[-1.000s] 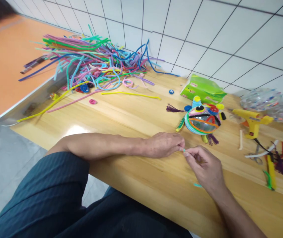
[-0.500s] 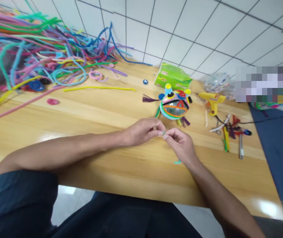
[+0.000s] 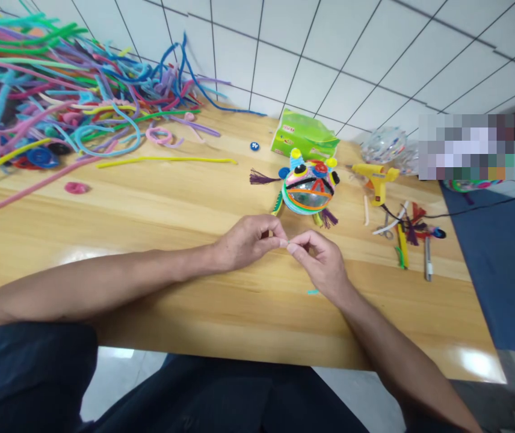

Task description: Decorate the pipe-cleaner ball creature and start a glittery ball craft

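Note:
My left hand [image 3: 252,240] and my right hand [image 3: 323,258] meet fingertip to fingertip over the wooden table [image 3: 221,313], both pinched closed. What lies between the fingertips is too small and hidden to name. Just beyond them stands a decorated round craft [image 3: 308,193] with a clear body, button eyes, orange and black strips and purple tassels. A short turquoise pipe cleaner piece [image 3: 313,292] lies under my right hand's near side.
Pipe cleaners [image 3: 104,102] pile up at the left. A green packet [image 3: 302,135] and a blue button [image 3: 254,146] are behind the craft. Right of it are a yellow glue gun [image 3: 377,179] with its cord, scissors [image 3: 386,231] and a cutter [image 3: 428,258].
The whole view has shifted slightly, so the table items appear further left. The green bit seen between my fingertips is now almost hidden. My hands stay pinched together.

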### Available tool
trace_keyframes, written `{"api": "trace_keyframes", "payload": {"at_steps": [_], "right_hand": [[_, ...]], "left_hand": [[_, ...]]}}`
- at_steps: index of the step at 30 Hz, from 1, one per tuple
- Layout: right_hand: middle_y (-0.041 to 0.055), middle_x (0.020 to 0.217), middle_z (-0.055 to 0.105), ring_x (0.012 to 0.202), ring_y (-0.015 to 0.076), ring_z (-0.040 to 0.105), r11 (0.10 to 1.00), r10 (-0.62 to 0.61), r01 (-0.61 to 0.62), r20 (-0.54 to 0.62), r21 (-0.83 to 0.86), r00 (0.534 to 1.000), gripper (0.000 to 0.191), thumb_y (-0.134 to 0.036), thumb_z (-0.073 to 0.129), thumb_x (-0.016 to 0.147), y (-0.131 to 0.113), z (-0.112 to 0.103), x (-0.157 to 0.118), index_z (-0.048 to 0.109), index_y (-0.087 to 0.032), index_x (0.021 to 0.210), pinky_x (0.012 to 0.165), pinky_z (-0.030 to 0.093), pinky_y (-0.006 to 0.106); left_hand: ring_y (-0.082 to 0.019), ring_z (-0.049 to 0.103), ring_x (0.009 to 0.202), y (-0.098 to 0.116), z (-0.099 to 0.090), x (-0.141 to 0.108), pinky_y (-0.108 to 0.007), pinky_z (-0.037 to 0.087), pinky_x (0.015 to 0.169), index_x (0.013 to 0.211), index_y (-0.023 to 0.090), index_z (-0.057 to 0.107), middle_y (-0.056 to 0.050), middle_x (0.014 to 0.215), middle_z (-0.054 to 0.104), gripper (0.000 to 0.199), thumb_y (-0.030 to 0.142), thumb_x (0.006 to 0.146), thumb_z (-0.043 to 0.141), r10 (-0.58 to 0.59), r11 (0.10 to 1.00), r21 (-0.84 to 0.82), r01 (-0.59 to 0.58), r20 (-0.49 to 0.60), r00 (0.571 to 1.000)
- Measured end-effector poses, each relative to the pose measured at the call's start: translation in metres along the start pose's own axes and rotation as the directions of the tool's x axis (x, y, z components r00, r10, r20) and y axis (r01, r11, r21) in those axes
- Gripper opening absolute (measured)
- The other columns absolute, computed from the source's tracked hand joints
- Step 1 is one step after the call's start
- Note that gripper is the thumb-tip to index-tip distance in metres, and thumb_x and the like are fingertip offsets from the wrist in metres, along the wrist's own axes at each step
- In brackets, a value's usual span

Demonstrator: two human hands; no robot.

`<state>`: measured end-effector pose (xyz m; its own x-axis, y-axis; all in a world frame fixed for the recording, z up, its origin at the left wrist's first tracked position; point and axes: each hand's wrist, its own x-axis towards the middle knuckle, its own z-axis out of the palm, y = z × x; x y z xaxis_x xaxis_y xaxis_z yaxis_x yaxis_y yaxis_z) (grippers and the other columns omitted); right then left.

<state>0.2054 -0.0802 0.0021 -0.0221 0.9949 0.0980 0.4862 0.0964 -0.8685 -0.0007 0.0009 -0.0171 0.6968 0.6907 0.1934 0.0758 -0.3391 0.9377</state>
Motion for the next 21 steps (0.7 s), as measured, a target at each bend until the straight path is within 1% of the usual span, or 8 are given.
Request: {"api": "trace_keyframes", "payload": {"at_steps": [3,5,8,10,13,15,17,21], "right_hand": [[-0.0027,0.069,0.065,0.063,0.0138,0.056,0.996,0.055,-0.054,-0.010,0.067,0.998,0.022,-0.042,0.073,0.094,0.002,0.000,0.001,0.070,-0.023,0.083,0.062,0.047,0.028],[-0.0020,0.069,0.066,0.062,0.0140,0.056,0.996,0.071,-0.072,0.021,0.047,0.997,0.023,-0.042,0.073,0.094,0.004,-0.001,0.002,0.070,-0.023,0.082,0.060,0.046,0.028],[-0.0006,0.071,0.068,0.064,0.0149,0.058,0.996,0.017,-0.010,0.069,-0.092,0.997,0.016,-0.033,0.072,0.094,0.001,-0.006,0.004,0.071,-0.023,0.082,0.062,0.045,0.029],[-0.0002,0.072,0.069,0.067,0.0152,0.060,0.977,-0.054,0.071,0.091,-0.200,0.994,0.013,-0.026,0.069,0.093,-0.005,-0.009,0.006,0.072,-0.023,0.081,0.066,0.046,0.029],[0.0000,0.074,0.070,0.069,0.0148,0.062,0.956,-0.096,0.126,0.123,-0.266,0.988,0.015,-0.022,0.067,0.093,-0.018,-0.014,0.009,0.071,-0.022,0.079,0.069,0.046,0.030],[0.0000,0.074,0.070,0.069,0.0147,0.062,0.967,-0.066,0.091,0.109,-0.240,0.992,0.014,-0.024,0.068,0.093,-0.025,-0.017,0.010,0.072,-0.022,0.080,0.069,0.045,0.030],[-0.0005,0.073,0.070,0.067,0.0144,0.061,0.986,-0.013,0.024,0.065,-0.166,0.998,0.014,-0.029,0.070,0.093,-0.030,-0.016,0.012,0.072,-0.022,0.081,0.066,0.045,0.029],[-0.0013,0.072,0.068,0.065,0.0143,0.057,0.997,0.069,-0.068,-0.037,0.022,0.997,0.017,-0.038,0.072,0.090,-0.027,-0.003,0.019,0.072,-0.022,0.084,0.064,0.045,0.029]], "left_hand": [[-0.012,0.061,0.071,-0.001,0.002,0.002,-0.023,0.050,0.067,0.091,0.015,0.072,0.000,0.080,0.071,0.022,0.035,0.100,0.072,-0.165,0.962,-0.220,0.160,-0.002,0.986],[-0.012,0.063,0.074,-0.001,0.000,0.004,-0.023,0.050,0.069,0.092,0.015,0.072,0.000,0.082,0.072,0.020,0.032,0.100,0.071,-0.150,0.970,-0.187,0.158,0.057,0.987],[-0.013,0.064,0.078,0.000,-0.007,0.005,-0.024,0.048,0.073,0.094,0.016,0.074,-0.001,0.085,0.072,0.008,0.021,0.099,0.071,0.010,0.997,0.081,-0.021,0.126,0.992],[-0.014,0.065,0.082,0.001,-0.010,0.005,-0.025,0.047,0.075,0.095,0.017,0.075,-0.002,0.089,0.073,0.008,0.015,0.099,0.068,0.104,0.954,0.263,-0.142,0.154,0.983],[-0.016,0.065,0.083,0.004,-0.012,0.003,-0.026,0.045,0.072,0.092,0.017,0.074,-0.005,0.093,0.071,0.017,0.015,0.103,0.061,0.172,0.908,0.358,-0.218,0.156,0.973],[-0.015,0.063,0.080,0.007,-0.011,0.002,-0.026,0.045,0.071,0.087,0.016,0.072,-0.005,0.089,0.069,0.021,0.017,0.104,0.058,0.213,0.935,0.269,-0.230,0.092,0.973],[-0.013,0.059,0.075,0.010,-0.009,0.003,-0.025,0.044,0.070,0.086,0.016,0.070,-0.003,0.084,0.066,0.020,0.022,0.102,0.061,0.183,0.979,0.093,-0.180,-0.018,0.983],[-0.011,0.049,0.067,0.012,-0.002,0.004,-0.024,0.040,0.064,0.087,0.017,0.070,0.002,0.075,0.062,0.024,0.040,0.093,0.071,-0.133,0.954,-0.286,0.089,-0.139,0.981]]}}
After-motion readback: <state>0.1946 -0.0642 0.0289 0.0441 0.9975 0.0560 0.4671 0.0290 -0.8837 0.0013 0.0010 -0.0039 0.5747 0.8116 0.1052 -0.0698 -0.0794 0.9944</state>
